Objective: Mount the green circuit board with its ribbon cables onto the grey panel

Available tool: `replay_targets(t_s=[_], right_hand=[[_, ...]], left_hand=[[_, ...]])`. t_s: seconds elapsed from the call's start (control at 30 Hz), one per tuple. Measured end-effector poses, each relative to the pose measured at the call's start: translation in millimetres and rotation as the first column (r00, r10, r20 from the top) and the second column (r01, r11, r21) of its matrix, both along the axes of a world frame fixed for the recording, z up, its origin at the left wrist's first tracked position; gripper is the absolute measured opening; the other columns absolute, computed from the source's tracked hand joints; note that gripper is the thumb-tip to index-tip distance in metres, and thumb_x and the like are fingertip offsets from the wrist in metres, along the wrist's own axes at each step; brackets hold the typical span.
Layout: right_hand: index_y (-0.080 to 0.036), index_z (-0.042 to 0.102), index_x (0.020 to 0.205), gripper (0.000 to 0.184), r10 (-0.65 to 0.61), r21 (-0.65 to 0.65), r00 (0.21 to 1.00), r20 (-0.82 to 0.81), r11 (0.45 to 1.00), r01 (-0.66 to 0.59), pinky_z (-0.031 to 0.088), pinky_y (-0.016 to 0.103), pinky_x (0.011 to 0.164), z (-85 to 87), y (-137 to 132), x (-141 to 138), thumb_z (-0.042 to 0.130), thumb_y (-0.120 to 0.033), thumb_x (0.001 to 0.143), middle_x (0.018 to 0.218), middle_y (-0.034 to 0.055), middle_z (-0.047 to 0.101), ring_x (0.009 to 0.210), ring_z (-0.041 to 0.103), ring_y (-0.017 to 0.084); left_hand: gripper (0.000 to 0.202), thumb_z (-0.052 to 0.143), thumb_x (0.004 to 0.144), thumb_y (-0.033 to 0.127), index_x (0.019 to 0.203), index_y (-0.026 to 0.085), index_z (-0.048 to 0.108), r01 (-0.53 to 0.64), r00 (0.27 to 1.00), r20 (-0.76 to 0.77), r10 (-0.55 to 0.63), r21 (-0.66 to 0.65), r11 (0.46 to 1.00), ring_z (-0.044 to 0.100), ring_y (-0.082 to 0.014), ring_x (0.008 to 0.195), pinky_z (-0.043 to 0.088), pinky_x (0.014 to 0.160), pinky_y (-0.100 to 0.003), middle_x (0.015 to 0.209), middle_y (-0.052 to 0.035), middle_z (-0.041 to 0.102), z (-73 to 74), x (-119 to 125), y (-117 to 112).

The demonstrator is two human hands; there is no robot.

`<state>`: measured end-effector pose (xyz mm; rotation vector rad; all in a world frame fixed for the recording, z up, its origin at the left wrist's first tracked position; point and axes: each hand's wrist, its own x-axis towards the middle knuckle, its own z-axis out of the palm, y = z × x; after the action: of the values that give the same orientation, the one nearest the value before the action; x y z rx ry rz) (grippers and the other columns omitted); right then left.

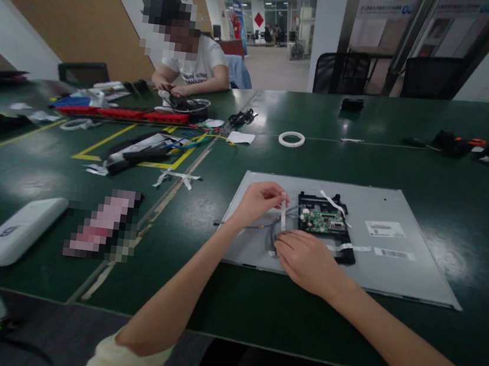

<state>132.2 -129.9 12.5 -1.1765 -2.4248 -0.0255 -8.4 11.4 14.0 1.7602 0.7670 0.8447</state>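
A grey metal panel [384, 209] lies flat on the table before me. On it sits a black plastic frame [347, 255] carrying a green circuit board [320, 221], with white tape strips at its edges. My left hand [264, 200] pinches the upper end of a short white tape strip [284, 214] between thumb and fingers. At the strip's lower end are the fingertips of my right hand [306, 259], pressed together. A grey cable [272, 234] curves beneath the strip, beside the board, and runs out over the panel's left side.
A roll of white tape [291, 139] lies beyond the panel. To the left are a phone [103, 222], a white power bank [13, 232], tape scraps [178, 178] and a cable bundle [145, 150]. A person [196, 64] sits across the table, handling black cables.
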Motion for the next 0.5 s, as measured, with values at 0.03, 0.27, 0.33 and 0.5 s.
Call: replay_targets(t_s=[0.03, 0.27, 0.33, 0.5], right_hand=[[-0.012, 0.063, 0.097, 0.02, 0.0, -0.002, 1.0, 0.003, 1.0, 0.0, 0.041, 0.034, 0.095, 0.6, 0.0, -0.1, 0.045, -0.014, 0.088, 0.105, 0.0109, 0.064, 0.1, 0.057, 0.019], [-0.012, 0.063, 0.097, 0.02, 0.003, -0.014, 1.0, 0.004, 1.0, -0.003, 0.041, 0.035, 0.095, 1.9, -0.6, -0.1, 0.045, -0.014, 0.088, 0.105, 0.0114, 0.063, 0.1, 0.057, 0.02], [-0.012, 0.063, 0.097, 0.02, 0.006, -0.01, 1.0, -0.002, 1.0, -0.006, 0.041, 0.035, 0.095, 1.2, -0.6, -0.1, 0.046, -0.014, 0.088, 0.104, 0.0117, 0.064, 0.1, 0.057, 0.02], [-0.012, 0.063, 0.097, 0.02, 0.003, 0.002, 1.0, -0.019, 1.0, -0.003, 0.042, 0.035, 0.094, 0.8, -0.8, 0.0, 0.046, -0.013, 0.088, 0.104, 0.012, 0.064, 0.1, 0.057, 0.02]], left_hand=[[0.018, 0.063, 0.077, 0.03, 0.08, 0.013, 0.061, -0.005, 1.0, 0.007, 0.005, 0.003, 1.0, 0.065, -0.0135, 0.069, 0.053, 0.062, -0.024, 0.077, -0.0057, 0.068, -0.3, -0.1, 0.0], [0.026, 0.064, 0.076, 0.03, 0.095, 0.013, 0.063, -0.076, 0.997, -0.003, 0.077, 0.04, 0.996, 0.067, -0.0157, 0.072, 0.054, 0.061, -0.025, 0.082, -0.0078, 0.07, -3.9, 2.8, -1.5], [0.026, 0.065, 0.076, 0.033, 0.092, 0.013, 0.064, -0.078, 0.997, -0.016, 0.079, 0.054, 0.995, 0.066, -0.0154, 0.072, 0.054, 0.061, -0.025, 0.084, -0.008, 0.07, -3.1, 3.6, -2.1], [0.023, 0.065, 0.076, 0.032, 0.089, 0.013, 0.066, -0.081, 0.996, -0.017, 0.083, 0.087, 0.993, 0.063, -0.0118, 0.068, 0.054, 0.06, -0.023, 0.086, -0.0061, 0.068, -4.3, 3.3, 0.0]])
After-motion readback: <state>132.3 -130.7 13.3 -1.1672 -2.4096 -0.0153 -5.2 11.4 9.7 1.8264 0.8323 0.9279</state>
